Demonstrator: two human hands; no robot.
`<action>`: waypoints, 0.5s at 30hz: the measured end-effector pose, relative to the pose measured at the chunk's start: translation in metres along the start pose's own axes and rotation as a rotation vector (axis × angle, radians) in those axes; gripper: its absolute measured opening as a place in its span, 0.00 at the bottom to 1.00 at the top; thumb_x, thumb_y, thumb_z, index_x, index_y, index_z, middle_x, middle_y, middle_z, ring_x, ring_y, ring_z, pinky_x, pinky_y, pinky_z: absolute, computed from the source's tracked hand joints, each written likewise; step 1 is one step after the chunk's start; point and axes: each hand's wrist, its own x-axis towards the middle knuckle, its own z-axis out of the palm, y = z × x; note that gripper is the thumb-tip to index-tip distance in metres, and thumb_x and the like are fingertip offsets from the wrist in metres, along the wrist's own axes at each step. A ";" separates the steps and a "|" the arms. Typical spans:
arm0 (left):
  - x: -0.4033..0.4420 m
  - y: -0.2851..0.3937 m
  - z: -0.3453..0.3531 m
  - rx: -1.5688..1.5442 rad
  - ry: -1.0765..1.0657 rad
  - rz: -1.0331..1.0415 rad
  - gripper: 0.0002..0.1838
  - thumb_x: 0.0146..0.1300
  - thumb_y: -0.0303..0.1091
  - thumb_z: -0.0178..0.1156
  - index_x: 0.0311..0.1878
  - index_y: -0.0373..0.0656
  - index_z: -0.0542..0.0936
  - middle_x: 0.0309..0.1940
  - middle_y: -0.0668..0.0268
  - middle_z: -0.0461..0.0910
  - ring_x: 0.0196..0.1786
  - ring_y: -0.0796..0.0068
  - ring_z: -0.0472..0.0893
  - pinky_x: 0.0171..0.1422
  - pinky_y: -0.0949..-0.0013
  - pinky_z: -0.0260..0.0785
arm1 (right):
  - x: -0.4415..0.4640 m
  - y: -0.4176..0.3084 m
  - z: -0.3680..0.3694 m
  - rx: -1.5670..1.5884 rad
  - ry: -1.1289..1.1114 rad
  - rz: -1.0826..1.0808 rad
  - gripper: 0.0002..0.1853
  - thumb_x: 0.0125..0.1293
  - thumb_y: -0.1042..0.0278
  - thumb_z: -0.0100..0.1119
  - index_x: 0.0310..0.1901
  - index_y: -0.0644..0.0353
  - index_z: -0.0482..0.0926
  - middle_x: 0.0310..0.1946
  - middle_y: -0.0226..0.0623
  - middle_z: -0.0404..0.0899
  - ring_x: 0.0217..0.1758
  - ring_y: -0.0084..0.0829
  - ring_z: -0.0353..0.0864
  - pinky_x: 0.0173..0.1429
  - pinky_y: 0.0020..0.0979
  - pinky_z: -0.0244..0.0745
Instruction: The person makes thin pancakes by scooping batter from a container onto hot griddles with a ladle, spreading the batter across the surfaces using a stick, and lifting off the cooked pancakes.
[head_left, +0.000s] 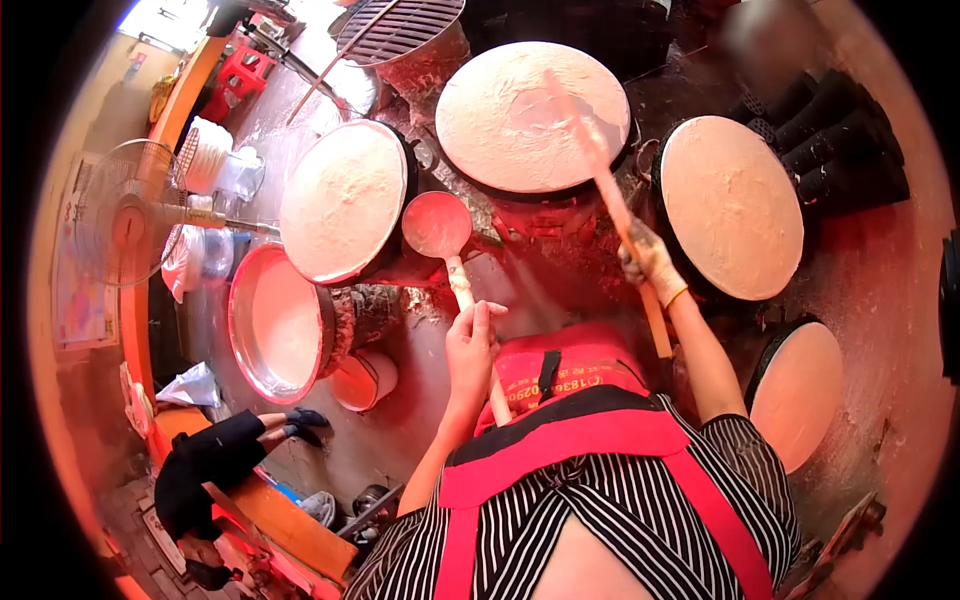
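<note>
My left hand [470, 345] is closed round the handle of a ladle [437, 226]. Its round bowl hangs between two griddles and looks coated in pale batter. A long wooden spatula [603, 182] is gripped in my right hand [648, 258], and its blurred far end lies over the batter on the far middle griddle [500, 105]. That batter is a wide pale round with ridges near its centre. Pale rounds also cover the left griddle [342, 200], the right griddle [733, 207] and the near right griddle [800, 398].
A large tub [280, 325] of pale batter stands at the left, with a small bucket [363, 380] beside it. A fan [128, 225] and stacked plates [205, 155] are farther left. A slatted round stove top [405, 28] is at the back. Another person [210, 475] is at lower left.
</note>
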 end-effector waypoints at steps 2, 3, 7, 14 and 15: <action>-0.003 0.001 0.003 -0.008 0.003 -0.008 0.17 0.72 0.45 0.49 0.39 0.40 0.78 0.17 0.80 0.57 0.18 0.92 0.54 0.20 0.82 0.44 | 0.019 -0.021 -0.007 0.071 -0.005 -0.037 0.18 0.68 0.50 0.51 0.56 0.45 0.67 0.19 0.28 0.70 0.11 0.20 0.58 0.14 0.24 0.52; -0.003 0.002 0.003 -0.010 0.000 -0.010 0.18 0.72 0.45 0.48 0.39 0.39 0.78 0.17 0.80 0.57 0.18 0.92 0.54 0.20 0.82 0.44 | 0.032 -0.026 -0.006 0.122 -0.010 -0.082 0.17 0.69 0.51 0.50 0.55 0.46 0.67 0.20 0.28 0.70 0.12 0.20 0.58 0.14 0.23 0.52; 0.000 0.009 -0.001 -0.035 0.004 -0.038 0.18 0.73 0.46 0.46 0.50 0.44 0.76 0.20 0.78 0.60 0.18 0.90 0.57 0.19 0.83 0.48 | 0.077 -0.057 0.041 0.140 0.177 -0.214 0.19 0.71 0.59 0.47 0.61 0.47 0.66 0.20 0.28 0.69 0.13 0.18 0.58 0.14 0.21 0.53; 0.008 0.027 -0.025 -0.218 0.063 -0.091 0.19 0.72 0.47 0.45 0.59 0.48 0.65 0.25 0.69 0.66 0.18 0.83 0.64 0.17 0.80 0.54 | 0.070 0.008 0.076 -0.497 0.450 -0.974 0.21 0.68 0.66 0.53 0.61 0.61 0.71 0.48 0.40 0.80 0.49 0.28 0.79 0.55 0.25 0.71; 0.011 0.023 -0.036 -0.171 0.012 -0.125 0.17 0.72 0.46 0.46 0.56 0.46 0.66 0.24 0.70 0.65 0.18 0.83 0.64 0.17 0.80 0.55 | 0.064 0.022 0.087 -0.323 0.546 -0.895 0.21 0.68 0.67 0.53 0.60 0.64 0.71 0.55 0.42 0.75 0.57 0.29 0.74 0.61 0.26 0.66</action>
